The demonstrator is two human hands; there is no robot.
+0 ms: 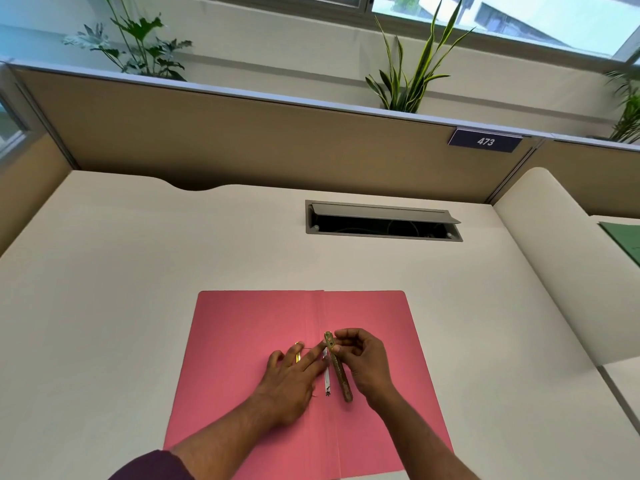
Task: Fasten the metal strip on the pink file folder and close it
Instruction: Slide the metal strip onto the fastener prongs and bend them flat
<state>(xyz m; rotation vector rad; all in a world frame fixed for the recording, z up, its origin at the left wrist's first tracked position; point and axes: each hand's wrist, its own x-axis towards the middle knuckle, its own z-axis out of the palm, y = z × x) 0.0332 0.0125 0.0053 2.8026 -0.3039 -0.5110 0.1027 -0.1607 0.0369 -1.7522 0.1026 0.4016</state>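
The pink file folder (242, 327) lies open and flat on the white desk, spine running toward me. My right hand (363, 362) pinches the upper end of a gold metal strip (339, 372) that lies along the spine, its lower end resting on the folder. My left hand (291, 379) presses flat on the left flap, fingers spread toward the spine. Under its fingertips shows a thin gold prong (298, 355). A white strip with a black mark (327, 382) lies between my hands.
A grey cable hatch (381, 221) stands open in the desk behind the folder. A tan partition (242, 140) with a "473" sign (485, 142) bounds the back. A green folder (623, 244) lies on the side desk at the right. Plants stand behind the partition.
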